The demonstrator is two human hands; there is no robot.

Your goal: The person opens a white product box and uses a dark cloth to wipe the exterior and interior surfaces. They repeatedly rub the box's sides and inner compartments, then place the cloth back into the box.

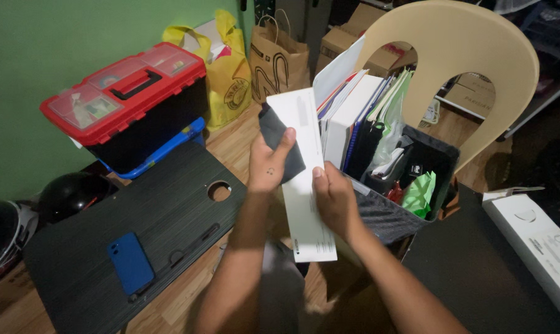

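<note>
Both hands raised over the gap between the two dark desks, sharing a long white box (305, 179). Left hand (269, 166) closed on its upper left edge, thumb pinning a dark cloth (279, 141) to its face. Right hand (334, 201) gripping its right edge, fingers curled behind. Just right, a dark basket (388, 216) crammed with books. Blue phone (130, 262) flat near the left desk's front edge.

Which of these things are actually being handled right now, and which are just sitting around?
In hand: long white box and dark cloth, held by left hand and right hand; beside them the grey bin of books.

Lying about: red toolbox, blue phone, yellow bag, paper bag, chair.
</note>
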